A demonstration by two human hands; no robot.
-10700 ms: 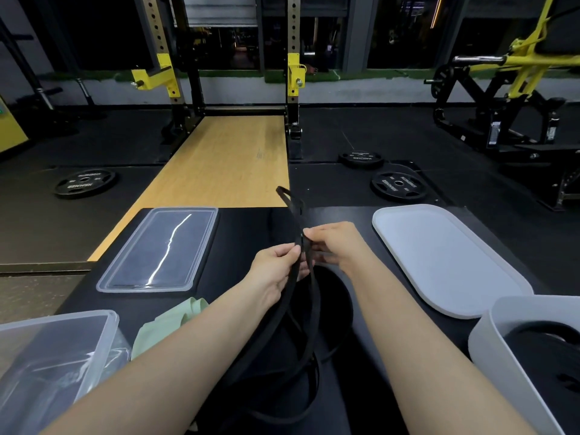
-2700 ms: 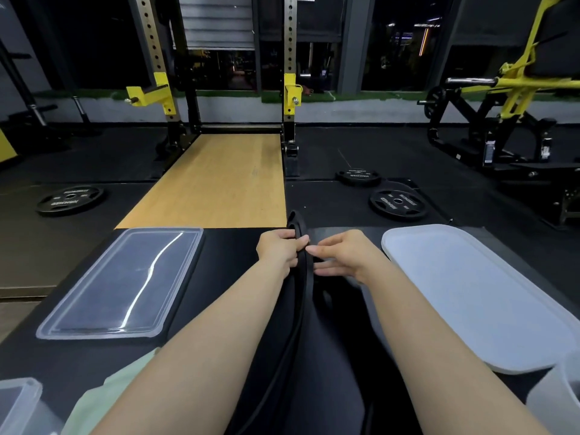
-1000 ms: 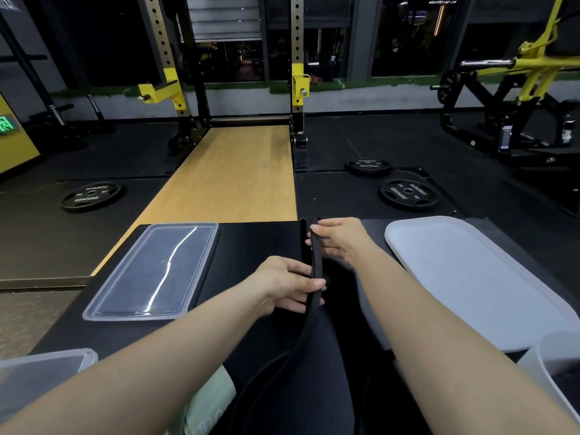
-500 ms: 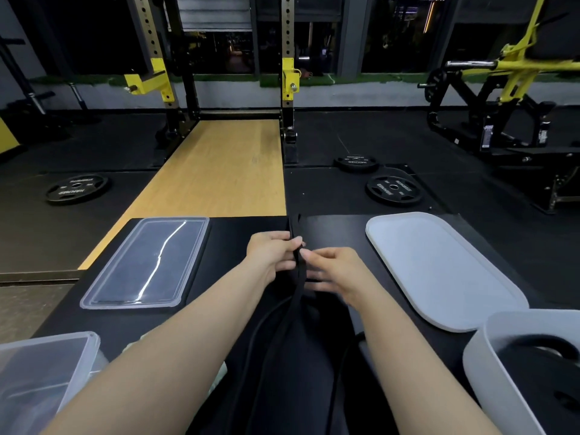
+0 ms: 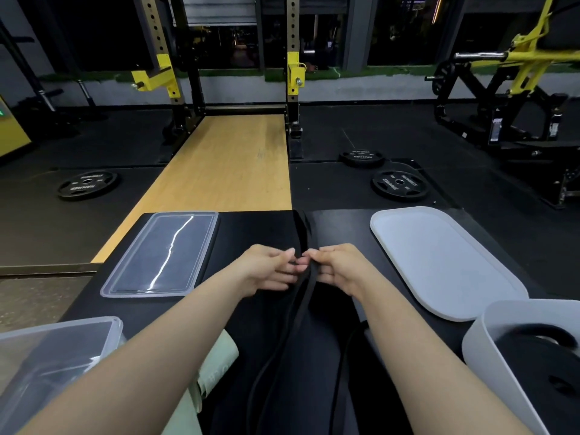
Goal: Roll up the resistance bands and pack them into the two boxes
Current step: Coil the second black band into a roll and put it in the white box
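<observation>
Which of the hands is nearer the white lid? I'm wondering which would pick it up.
Right. The right hand is at the table's middle, just left of the white lid; the left hand sits farther left, beyond the black band both pinch.

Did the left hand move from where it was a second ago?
Yes. The left hand slid away from the person along the black band, toward the table's far edge, and now sits level with the right hand.
</observation>
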